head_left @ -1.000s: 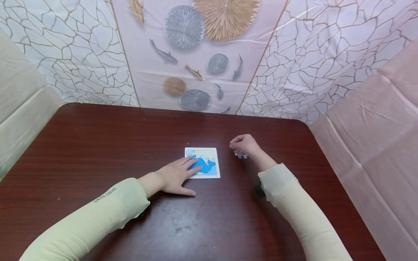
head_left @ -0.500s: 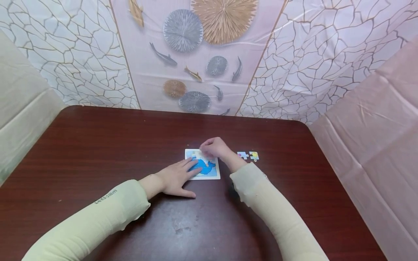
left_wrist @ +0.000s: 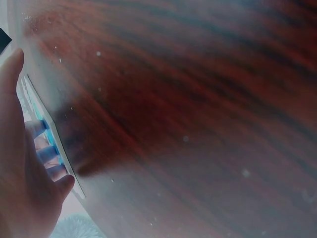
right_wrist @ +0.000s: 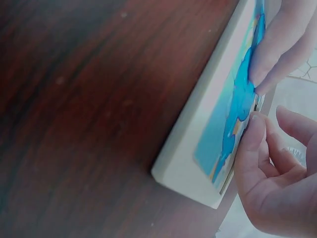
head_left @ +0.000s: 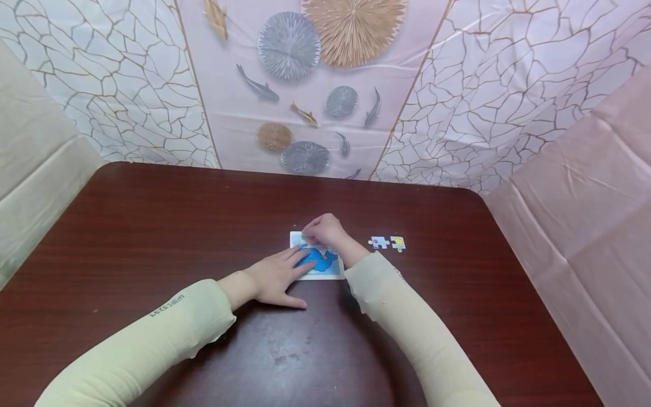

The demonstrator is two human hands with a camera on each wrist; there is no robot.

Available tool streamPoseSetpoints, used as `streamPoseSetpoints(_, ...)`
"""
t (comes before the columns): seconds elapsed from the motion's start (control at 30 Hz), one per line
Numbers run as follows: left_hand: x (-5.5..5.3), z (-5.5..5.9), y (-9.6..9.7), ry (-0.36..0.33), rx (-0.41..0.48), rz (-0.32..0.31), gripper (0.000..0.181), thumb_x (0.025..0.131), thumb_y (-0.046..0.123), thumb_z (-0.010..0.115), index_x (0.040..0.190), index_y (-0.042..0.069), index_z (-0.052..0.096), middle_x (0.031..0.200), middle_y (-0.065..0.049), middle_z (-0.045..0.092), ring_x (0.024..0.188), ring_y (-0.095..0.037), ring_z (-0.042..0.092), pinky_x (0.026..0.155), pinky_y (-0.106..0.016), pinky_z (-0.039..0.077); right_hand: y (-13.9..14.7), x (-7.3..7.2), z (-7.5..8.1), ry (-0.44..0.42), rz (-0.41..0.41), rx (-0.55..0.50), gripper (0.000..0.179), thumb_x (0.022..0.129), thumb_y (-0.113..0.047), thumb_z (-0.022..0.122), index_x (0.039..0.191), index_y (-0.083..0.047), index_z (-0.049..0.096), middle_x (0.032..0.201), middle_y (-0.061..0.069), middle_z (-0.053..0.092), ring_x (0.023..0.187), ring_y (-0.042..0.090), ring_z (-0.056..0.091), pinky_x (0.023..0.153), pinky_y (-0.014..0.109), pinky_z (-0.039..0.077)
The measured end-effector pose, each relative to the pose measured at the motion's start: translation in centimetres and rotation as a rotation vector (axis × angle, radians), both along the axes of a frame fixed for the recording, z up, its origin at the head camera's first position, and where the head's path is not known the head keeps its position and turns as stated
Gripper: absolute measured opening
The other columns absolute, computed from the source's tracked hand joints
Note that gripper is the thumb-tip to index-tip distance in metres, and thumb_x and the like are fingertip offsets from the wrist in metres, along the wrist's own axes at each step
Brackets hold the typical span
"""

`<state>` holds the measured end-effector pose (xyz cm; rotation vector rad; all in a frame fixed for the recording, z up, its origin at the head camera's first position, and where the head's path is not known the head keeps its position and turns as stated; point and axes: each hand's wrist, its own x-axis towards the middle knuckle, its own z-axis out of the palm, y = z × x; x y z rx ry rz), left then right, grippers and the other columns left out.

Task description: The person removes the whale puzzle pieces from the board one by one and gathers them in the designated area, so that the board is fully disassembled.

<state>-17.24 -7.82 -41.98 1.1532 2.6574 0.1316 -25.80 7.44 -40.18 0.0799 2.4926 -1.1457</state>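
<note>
A white-rimmed jigsaw puzzle board [head_left: 328, 277] with a blue whale picture [head_left: 322, 260] lies flat on the table. My left hand [head_left: 277, 278] rests on its left side, fingers straight and spread across the picture, thumb out on the table. Over the board's upper part, my right hand [head_left: 326, 230] brings thumb and forefinger together in a pinch; in the right wrist view the right hand [right_wrist: 277, 173] works low against the board's face. The puzzle piece in that pinch is almost wholly hidden by the fingers. Left fingers [right_wrist: 272, 54] touch the whale there.
Two loose jigsaw pieces lie right of the board: one with a pink swirl [head_left: 378, 242], one with a yellow sun [head_left: 398, 243]. The dark wooden table [head_left: 168, 226] is bounded by a patterned cloth [head_left: 285, 118] behind and pale cloth walls at both sides.
My right hand has moved left from the loose pieces to the board's upper part, then slightly further left. The two pieces on the right came into view. My left hand stays on the board.
</note>
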Motion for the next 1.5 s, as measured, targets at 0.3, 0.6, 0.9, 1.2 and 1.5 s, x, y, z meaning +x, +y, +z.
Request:
streamPoseSetpoints(0.3,0.0,0.0,-0.1,0.012,-0.012,-0.015,0.087,0.084,0.065,0.049,0.149,0.012,0.024,0.155,-0.014,0.020,0.145,-0.034,0.013,0.116,-0.042,0.024,-0.5,0.1,0.2,-0.006,0.002,0.050,0.016,0.084,-0.017,0.068,0.091,-0.003,0.073,0.063,0.004,0.061,0.053,0.012,0.055,0.051,0.017,0.047)
streamPoseSetpoints(0.6,-0.1,-0.1,-0.1,0.004,-0.008,-0.012,0.088,0.084,0.066,0.048,0.149,0.012,0.024,0.156,-0.013,0.018,0.145,-0.033,0.011,0.116,-0.041,0.023,-0.8,0.0,0.2,-0.024,-0.004,0.109,0.015,0.084,-0.018,0.068,0.090,-0.005,0.072,0.068,0.005,0.065,0.056,0.011,0.059,0.050,0.018,0.047)
streamPoseSetpoints(0.9,-0.1,-0.1,0.0,0.012,-0.002,-0.015,0.088,0.084,0.066,0.048,0.149,0.012,0.025,0.156,-0.014,0.019,0.145,-0.033,0.012,0.116,-0.041,0.023,-0.6,0.0,0.0,-0.048,-0.031,0.083,0.016,0.084,-0.016,0.069,0.093,-0.003,0.070,0.069,0.005,0.064,0.057,0.011,0.058,0.052,0.018,0.048)
streamPoseSetpoints(1.2,0.0,-0.1,-0.1,0.010,0.003,-0.015,0.088,0.084,0.066,0.048,0.149,0.012,0.024,0.155,-0.015,0.020,0.145,-0.033,0.012,0.117,-0.042,0.019,0.2,0.0,-0.2,-0.057,-0.023,-0.033,0.013,0.085,-0.009,0.066,0.093,0.000,0.070,0.069,0.006,0.061,0.056,0.013,0.056,0.054,0.020,0.051)
streamPoseSetpoints(1.5,-0.1,-0.3,-0.1,0.019,0.002,-0.007,0.087,0.084,0.067,0.048,0.150,0.014,0.024,0.155,-0.013,0.021,0.143,-0.035,0.017,0.116,-0.047,0.019,1.1,-0.2,0.2,-0.099,-0.047,-0.139,0.018,0.087,-0.008,0.064,0.100,0.004,0.067,0.077,0.012,0.066,0.060,0.013,0.063,0.062,0.024,0.056)
